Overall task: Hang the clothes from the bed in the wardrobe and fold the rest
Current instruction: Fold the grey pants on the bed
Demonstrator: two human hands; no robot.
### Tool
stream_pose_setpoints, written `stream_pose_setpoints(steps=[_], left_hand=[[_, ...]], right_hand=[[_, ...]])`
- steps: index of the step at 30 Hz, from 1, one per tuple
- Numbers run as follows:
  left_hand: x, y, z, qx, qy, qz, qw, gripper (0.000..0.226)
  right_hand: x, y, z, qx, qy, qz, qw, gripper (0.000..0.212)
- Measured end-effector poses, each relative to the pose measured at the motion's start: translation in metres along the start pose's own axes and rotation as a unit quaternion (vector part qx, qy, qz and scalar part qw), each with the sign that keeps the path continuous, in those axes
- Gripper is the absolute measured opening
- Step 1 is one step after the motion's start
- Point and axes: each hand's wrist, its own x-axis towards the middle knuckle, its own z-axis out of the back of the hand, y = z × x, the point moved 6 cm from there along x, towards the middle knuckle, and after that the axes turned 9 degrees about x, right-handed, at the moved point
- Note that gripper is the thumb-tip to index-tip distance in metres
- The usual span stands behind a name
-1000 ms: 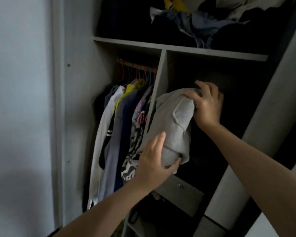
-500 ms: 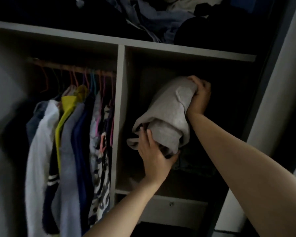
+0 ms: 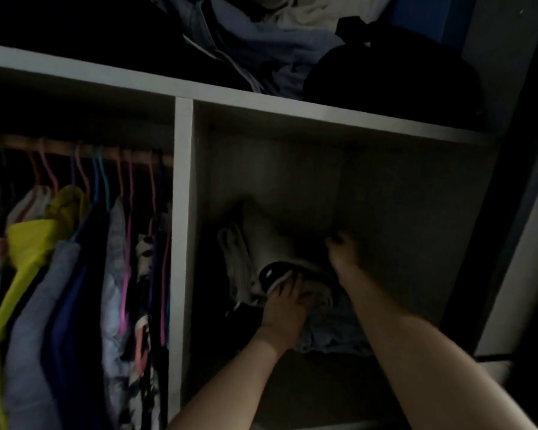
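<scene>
The folded grey garment (image 3: 261,243) lay just beyond the left hand (image 3: 281,308), whose fingers rested on its near edge; whether they pinched or only pressed it, I could not tell. The right hand (image 3: 342,252), to the right of it, was too blurred to read. Either hand, pulled out carelessly, might have dragged the fold open.

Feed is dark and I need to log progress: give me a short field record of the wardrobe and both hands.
grey garment: folded, lying in the wardrobe's right compartment on other clothes
left hand: fingers on the garment's front edge; grip unclear
right hand: deeper in, right of the garment, blurred; grip unclear
hanging clothes: on hangers, left of the divider
top shelf: loose clothes piled
light: dim
</scene>
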Motion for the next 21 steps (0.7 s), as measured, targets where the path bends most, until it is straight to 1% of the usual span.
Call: stream_pose_setpoints(steps=[1,2,3,4,5,7,9,10,11,13,14,16,17,18,21], left_hand=[[-0.001,-0.004,0.000,0.026,-0.022,-0.011,0.999,0.054],[-0.003,-0.007,0.003,0.018,-0.054,-0.022,0.998,0.054],[-0.009,-0.005,0.004,0.010,-0.074,-0.017,0.997,0.052],[-0.019,-0.001,0.010,-0.028,-0.110,-0.019,0.993,0.048],[-0.026,0.005,0.018,-0.057,-0.179,-0.027,0.982,0.043],[-0.042,0.020,0.023,-0.059,-0.268,-0.004,0.962,0.037],[-0.055,0.035,0.030,-0.075,-0.319,0.065,0.943,0.033],[-0.057,0.040,0.030,-0.083,-0.324,0.098,0.937,0.038],[-0.055,0.046,0.032,-0.083,-0.312,0.133,0.937,0.049],[-0.047,0.053,0.033,-0.055,-0.218,0.169,0.960,0.072],[-0.040,0.055,0.024,-0.046,-0.160,0.172,0.971,0.075],[-0.035,0.058,0.003,-0.078,-0.037,0.173,0.981,0.072],[-0.035,0.057,-0.003,-0.085,-0.013,0.172,0.981,0.072],[-0.038,0.055,-0.005,-0.087,-0.015,0.174,0.981,0.075],[-0.059,0.047,-0.001,-0.082,-0.057,0.172,0.980,0.079]], right_hand=[[-0.006,-0.010,-0.020,-0.055,0.059,0.028,0.996,0.044],[-0.015,-0.023,-0.038,-0.102,0.122,0.036,0.987,0.044],[-0.025,-0.033,-0.052,-0.133,0.168,0.049,0.975,0.045],[-0.032,-0.042,-0.060,-0.148,0.200,0.056,0.967,0.045],[-0.037,-0.047,-0.064,-0.163,0.215,0.064,0.961,0.045],[-0.039,-0.054,-0.065,-0.200,0.230,0.071,0.950,0.044],[-0.041,-0.056,-0.064,-0.240,0.243,0.073,0.937,0.045],[-0.045,-0.056,-0.063,-0.263,0.249,0.074,0.929,0.047],[-0.048,-0.057,-0.062,-0.285,0.250,0.083,0.922,0.048],[-0.056,-0.056,-0.058,-0.319,0.240,0.100,0.911,0.051],[-0.061,-0.056,-0.055,-0.329,0.227,0.111,0.910,0.053],[-0.074,-0.056,-0.047,-0.335,0.198,0.133,0.912,0.054],[-0.080,-0.056,-0.043,-0.333,0.189,0.141,0.913,0.054],[-0.089,-0.057,-0.036,-0.334,0.185,0.141,0.914,0.055],[-0.117,-0.052,-0.019,-0.310,0.174,0.177,0.918,0.058]])
